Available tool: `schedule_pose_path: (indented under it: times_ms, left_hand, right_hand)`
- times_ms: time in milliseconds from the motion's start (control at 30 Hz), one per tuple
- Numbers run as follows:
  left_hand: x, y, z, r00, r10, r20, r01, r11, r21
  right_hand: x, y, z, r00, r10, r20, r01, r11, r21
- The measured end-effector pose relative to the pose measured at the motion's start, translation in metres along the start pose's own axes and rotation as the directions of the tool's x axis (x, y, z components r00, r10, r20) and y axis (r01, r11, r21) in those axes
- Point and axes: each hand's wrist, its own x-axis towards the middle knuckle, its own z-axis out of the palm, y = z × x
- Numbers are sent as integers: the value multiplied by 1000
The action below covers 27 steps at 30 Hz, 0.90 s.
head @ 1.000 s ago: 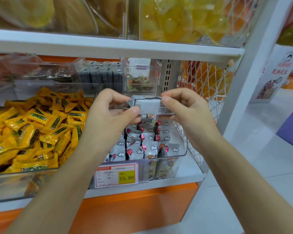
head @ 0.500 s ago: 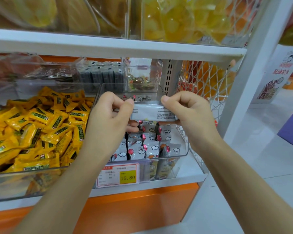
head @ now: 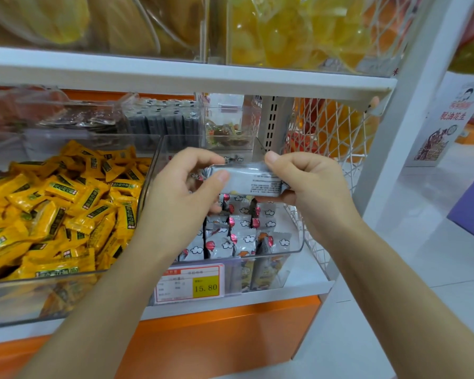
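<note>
A small silver-white snack packet (head: 248,180) with fine printed text faces me, held level above a clear plastic bin (head: 293,248). My left hand (head: 182,194) pinches its left end between thumb and fingers. Its right end is pinched by my right hand (head: 308,184). Inside the bin stand several like packets (head: 242,235) printed with clouds and red dots, partly hidden behind my hands.
A bin of yellow wrapped sweets (head: 55,212) fills the left of the shelf. A price tag (head: 190,283) reading 15.80 hangs on the bin front. Behind are dark packets (head: 162,121) and a small clear box (head: 229,129). White wire mesh (head: 329,132) closes the shelf's right end.
Both hands have kept hold of the packet and turned it, so the printed back now faces me. It sits slightly lower over the bin than a second ago.
</note>
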Motion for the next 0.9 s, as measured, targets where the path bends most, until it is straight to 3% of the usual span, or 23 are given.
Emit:
schedule_pose_path:
  times_ms: [167, 433, 567, 633, 800, 900]
  left_hand:
    - [4, -2, -4, 1000, 28, 9, -28, 1000, -2]
    - [5, -3, -3, 998, 58, 21, -59, 997, 55]
    - [7, -5, -1, 998, -69, -16, 66, 991, -120]
    - [8, -7, 1, 993, -118, -1, 117, 985, -129]
    - [19, -10, 17, 984, -176, 18, 177, 979, -104]
    - [26, -19, 25, 994, -75, 74, 47, 943, 329]
  right_hand:
    - [3, 0, -15, 981, -78, 176, 65, 995, 80]
    - [3, -2, -21, 966, -174, 189, 148, 978, 144]
    - [4, -2, -24, 957, -145, 251, 109, 982, 153]
    - [5, -4, -24, 955, -149, 256, 119, 984, 130]
    - [11, -7, -23, 987, -153, 54, 154, 988, -4]
    - [22, -3, -28, 969, -185, -163, 135, 951, -277]
